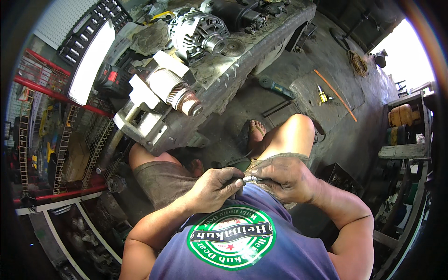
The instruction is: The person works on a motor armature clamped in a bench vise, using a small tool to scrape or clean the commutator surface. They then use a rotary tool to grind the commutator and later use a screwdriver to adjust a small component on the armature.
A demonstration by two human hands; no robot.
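My left hand (214, 187) and my right hand (290, 178) meet in front of my shirt, over my lap. Between their fingertips is a small whitish-grey piece (252, 179), too small to name. The thumb and fingers of my left hand pinch its left end; those of my right hand close on its right end and hide part of it. Beyond my hands, a copper-ended armature (173, 91) lies tilted in the jaws of a bench vise (142, 126). Neither hand touches it.
An alternator (198, 35) with a ribbed pulley sits on the workbench (247, 63). At the left are a socket set (84, 39), a bright white panel (93, 63) and red-railed racks. An angle grinder (276, 87), a yellow-handled tool (323, 95) and an orange rod (335, 94) lie on the floor.
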